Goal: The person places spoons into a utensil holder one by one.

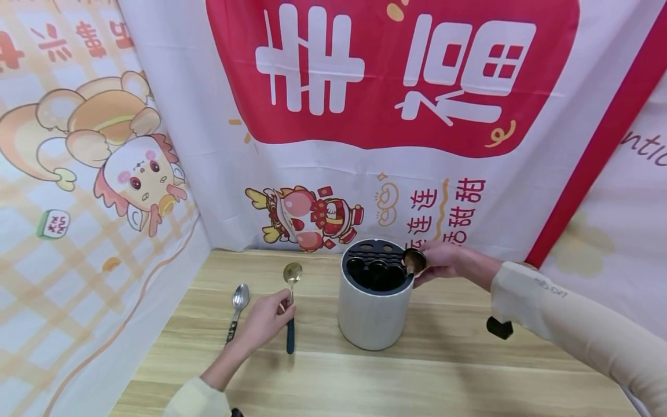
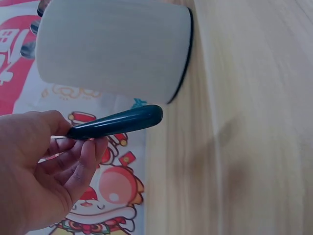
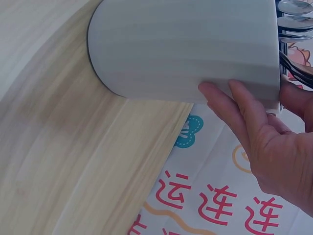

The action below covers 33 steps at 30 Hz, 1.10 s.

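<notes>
My left hand (image 1: 268, 318) pinches a spoon (image 1: 293, 272) above the table, its metal bowl pointing away and its dark blue-green handle (image 2: 117, 122) sticking out below the fingers. To the left of that hand lies another spoon (image 1: 241, 296) with a dark patterned handle. A white cylindrical utensil holder (image 1: 372, 321) with a black slotted top stands upright right of centre. My right hand (image 1: 443, 260) grips its right upper edge, with fingers along the outer wall (image 3: 195, 49) and the thumb at the rim. Several metal utensils (image 3: 296, 22) poke out of the slots.
The wooden table (image 1: 417, 382) ends at a hanging printed cloth (image 1: 312, 156) behind the holder. Another printed cloth (image 1: 88, 278) borders the left side. A small black object (image 1: 499, 328) shows below the right sleeve.
</notes>
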Motion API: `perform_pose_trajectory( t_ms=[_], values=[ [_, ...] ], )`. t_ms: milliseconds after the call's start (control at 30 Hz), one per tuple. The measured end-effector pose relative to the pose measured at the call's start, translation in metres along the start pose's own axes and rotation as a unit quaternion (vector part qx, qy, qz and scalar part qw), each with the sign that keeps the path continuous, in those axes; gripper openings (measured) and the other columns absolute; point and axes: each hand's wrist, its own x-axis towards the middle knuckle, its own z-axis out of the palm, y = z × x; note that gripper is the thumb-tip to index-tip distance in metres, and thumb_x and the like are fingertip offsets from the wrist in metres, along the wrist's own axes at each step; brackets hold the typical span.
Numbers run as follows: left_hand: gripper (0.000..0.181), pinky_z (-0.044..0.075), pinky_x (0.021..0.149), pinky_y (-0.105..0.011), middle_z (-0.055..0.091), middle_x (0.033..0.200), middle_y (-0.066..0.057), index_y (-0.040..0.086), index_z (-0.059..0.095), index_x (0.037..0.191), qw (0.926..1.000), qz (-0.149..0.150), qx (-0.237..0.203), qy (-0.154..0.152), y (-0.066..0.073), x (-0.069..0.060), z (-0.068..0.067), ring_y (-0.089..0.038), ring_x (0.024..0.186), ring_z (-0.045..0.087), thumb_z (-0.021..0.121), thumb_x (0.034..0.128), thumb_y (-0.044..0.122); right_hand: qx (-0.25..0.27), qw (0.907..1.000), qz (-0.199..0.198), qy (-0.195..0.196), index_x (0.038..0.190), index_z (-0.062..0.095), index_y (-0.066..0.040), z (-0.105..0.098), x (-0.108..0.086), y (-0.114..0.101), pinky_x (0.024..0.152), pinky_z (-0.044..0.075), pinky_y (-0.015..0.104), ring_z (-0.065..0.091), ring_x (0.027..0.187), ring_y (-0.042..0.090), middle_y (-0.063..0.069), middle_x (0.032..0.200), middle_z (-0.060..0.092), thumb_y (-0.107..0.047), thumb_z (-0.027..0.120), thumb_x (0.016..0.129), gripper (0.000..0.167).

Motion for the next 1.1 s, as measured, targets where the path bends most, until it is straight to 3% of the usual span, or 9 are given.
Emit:
perform_pose_trajectory(
  t_ms=[200, 600, 900, 1100],
  values=[
    [0.016, 0.052, 0.058, -0.018, 0.066, 0.082, 0.005, 0.019, 0.059, 0.082, 0.9998, 0.013, -0.01, 0.012, 0.014, 0.005, -0.002, -0.006, 0.071, 0.061, 0.067, 0.0946, 0.014, -0.003, 1.0, -0.001, -0.002, 0.116, 0.056, 0.006, 0.0, 0.0, 0.0, 0.1, 0.052, 0.051, 0.07, 0.087, 0.019, 0.01, 0.1, 0.066, -0.004, 0.051, 0.102, 0.017],
    [0.007, 0.056, 0.067, -0.018, 0.069, 0.086, 0.005, 0.02, 0.067, 0.09, 0.9954, 0.085, -0.029, 0.032, 0.058, 0.013, -0.015, -0.006, 0.076, 0.064, 0.066, 0.0976, 0.02, -0.005, 1.0, 0.002, -0.001, 0.114, 0.056, 0.007, -0.001, 0.001, 0.001, 0.098, 0.054, 0.049, 0.071, 0.086, 0.018, 0.011, 0.1, 0.065, -0.003, 0.051, 0.102, 0.016],
    [0.007, 0.06, 0.068, -0.02, 0.072, 0.089, -0.001, 0.014, 0.068, 0.092, 0.9812, 0.165, -0.043, 0.09, 0.102, 0.014, -0.032, -0.012, 0.08, 0.068, 0.067, 0.0966, 0.019, -0.011, 0.9999, 0.001, -0.013, 0.118, 0.056, 0.008, -0.002, 0.002, 0.0, 0.096, 0.055, 0.048, 0.071, 0.085, 0.019, 0.01, 0.098, 0.068, -0.002, 0.053, 0.101, 0.02],
    [0.007, 0.06, 0.067, -0.019, 0.073, 0.091, -0.005, 0.01, 0.07, 0.096, 0.9704, 0.209, -0.046, 0.112, 0.124, 0.019, -0.042, -0.015, 0.082, 0.07, 0.069, 0.095, 0.017, -0.016, 0.9996, 0.001, -0.022, 0.116, 0.058, 0.01, -0.002, 0.003, -0.002, 0.093, 0.057, 0.044, 0.071, 0.084, 0.018, 0.008, 0.093, 0.07, 0.0, 0.053, 0.1, 0.019]
  ],
)
